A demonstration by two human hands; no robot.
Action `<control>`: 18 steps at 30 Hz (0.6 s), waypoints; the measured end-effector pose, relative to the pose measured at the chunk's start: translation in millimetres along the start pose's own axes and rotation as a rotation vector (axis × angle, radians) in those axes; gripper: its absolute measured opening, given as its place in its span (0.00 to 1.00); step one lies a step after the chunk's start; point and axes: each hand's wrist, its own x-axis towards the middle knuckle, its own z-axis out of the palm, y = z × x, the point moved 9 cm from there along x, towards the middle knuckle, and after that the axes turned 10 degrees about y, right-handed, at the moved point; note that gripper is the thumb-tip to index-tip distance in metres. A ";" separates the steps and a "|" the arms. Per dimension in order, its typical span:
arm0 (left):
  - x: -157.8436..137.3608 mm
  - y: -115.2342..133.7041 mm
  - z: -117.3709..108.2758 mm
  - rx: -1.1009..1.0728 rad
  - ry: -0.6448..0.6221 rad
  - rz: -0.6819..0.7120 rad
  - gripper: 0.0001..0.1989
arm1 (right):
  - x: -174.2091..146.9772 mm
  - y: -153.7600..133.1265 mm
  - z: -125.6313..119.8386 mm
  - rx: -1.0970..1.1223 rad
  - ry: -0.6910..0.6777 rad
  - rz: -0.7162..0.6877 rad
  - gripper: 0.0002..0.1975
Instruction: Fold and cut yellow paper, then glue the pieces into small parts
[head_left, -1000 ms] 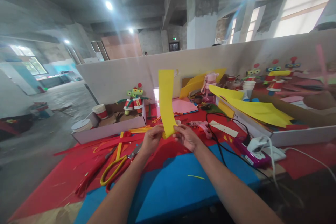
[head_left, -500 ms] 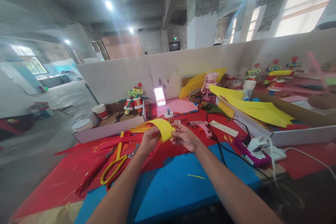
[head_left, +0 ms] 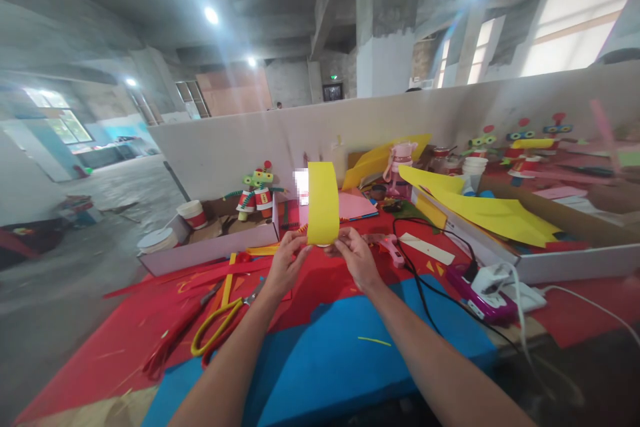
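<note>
A wide yellow paper strip (head_left: 323,203) stands upright over the table, curving over at its right side. My left hand (head_left: 289,259) pinches its lower left corner between thumb and fingers. At the lower right corner, my right hand (head_left: 357,257) has its fingers closed on the same strip. A pink hot glue gun (head_left: 390,247) lies just right of my right hand. Scissors with yellow and red handles (head_left: 219,325) rest left of my left forearm. The paper hides part of a bright screen-like patch behind it.
Blue foam-like sheet (head_left: 325,353) covers the near table edge over red paper (head_left: 95,353). A box (head_left: 210,247) with paper-cup robot figures (head_left: 263,190) stands left. Right are a box with yellow sheets (head_left: 480,213), a purple power strip (head_left: 480,297) and a black cable (head_left: 420,290).
The yellow strip has turned from a sideways curl between the hands to standing upright. Both hands now grip its lower end, and the right hand has shifted slightly.
</note>
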 end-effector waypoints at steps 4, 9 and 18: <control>-2.9 4.0 7.3 -0.014 -0.036 0.026 0.13 | -1.0 0.9 1.1 -0.014 -0.001 -0.015 0.14; -4.9 6.9 9.8 -0.029 -0.031 -0.026 0.19 | -1.5 2.8 -1.7 0.026 0.047 0.022 0.18; -9.7 -1.7 12.7 -0.070 -0.014 -0.155 0.17 | 1.0 21.3 -1.0 -0.077 -0.003 0.085 0.16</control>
